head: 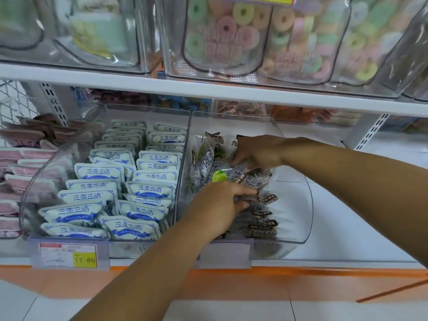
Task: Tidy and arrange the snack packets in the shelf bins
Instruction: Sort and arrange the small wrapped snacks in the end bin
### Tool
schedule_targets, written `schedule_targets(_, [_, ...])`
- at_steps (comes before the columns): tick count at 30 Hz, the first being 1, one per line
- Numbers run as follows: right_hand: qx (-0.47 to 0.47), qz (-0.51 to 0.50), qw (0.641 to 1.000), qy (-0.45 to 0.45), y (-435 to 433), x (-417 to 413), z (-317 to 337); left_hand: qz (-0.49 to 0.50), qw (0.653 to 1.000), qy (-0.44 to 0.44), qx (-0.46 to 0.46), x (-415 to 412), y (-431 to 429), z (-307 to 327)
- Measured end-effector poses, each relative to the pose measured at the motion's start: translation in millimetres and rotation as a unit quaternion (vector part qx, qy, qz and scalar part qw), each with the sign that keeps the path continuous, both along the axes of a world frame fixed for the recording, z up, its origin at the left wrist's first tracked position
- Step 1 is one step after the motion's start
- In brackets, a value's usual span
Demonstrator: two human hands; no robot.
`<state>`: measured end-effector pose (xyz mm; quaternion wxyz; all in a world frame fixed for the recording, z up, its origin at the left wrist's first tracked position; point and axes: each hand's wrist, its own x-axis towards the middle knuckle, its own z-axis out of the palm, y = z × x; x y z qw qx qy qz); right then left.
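Best to stand the dark, black-and-white printed snack packets (261, 214) upright in overlapping rows, as in the neighbouring bin of white-and-blue packets (148, 188), working from the back forward. Both hands are inside the clear plastic bin (301, 205) at centre right of the frame. The left hand (220, 205) pinches a packet in the front row. The right hand (257, 151), above it in the frame, curls its fingers round packets in the loose heap behind.
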<state>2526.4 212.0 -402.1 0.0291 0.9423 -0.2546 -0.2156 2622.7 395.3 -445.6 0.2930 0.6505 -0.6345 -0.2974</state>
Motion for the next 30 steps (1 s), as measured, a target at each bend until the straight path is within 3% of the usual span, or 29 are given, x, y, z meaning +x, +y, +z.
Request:
schedule_targets(9, [0.125, -0.119, 0.971, -0.166, 21.8, -36.6, 46.3, 0.019, 1.0, -0.013, -0.005, -1.2, 3.7, 3.5])
schedule_targets(14, [0.157, -0.149, 0.942, -0.257, 50.2, -51.0, 48.3, 0.145, 0.984, 0.019, -0.103, -2.6, 9.7, 16.0])
schedule_targets(17, [0.187, -0.172, 0.898, -0.359, 72.2, -61.4, 44.7, 0.223, 0.955, 0.073, -0.184, -2.6, 12.9, 23.8])
schedule_targets(20, [0.27, -0.189, 0.824, -0.462, 94.0, -65.5, 38.7, 0.192, 0.964, 0.136, -0.123, 1.3, 15.8, 32.1])
schedule_targets(22, [0.297, -0.189, 0.798, -0.489, 105.2, -66.8, 39.8, 0.161, 0.963, 0.194, -0.097, 2.6, 16.7, 37.0])
schedule_targets(24, [0.312, -0.179, 0.785, -0.504, 113.8, -67.1, 44.2, 0.141, 0.971, 0.164, -0.099, 2.6, 19.8, 40.2])
schedule_targets(27, [0.24, -0.158, 0.82, -0.496, 119.2, -66.7, 46.9, 0.111, 0.984, 0.083, -0.11, 4.7, 26.1, 45.7])
schedule_targets(30, [0.201, -0.181, 0.814, -0.514, 120.3, -70.2, 50.6, 0.034, 0.986, -0.118, -0.116, 21.4, 39.1, 63.3])
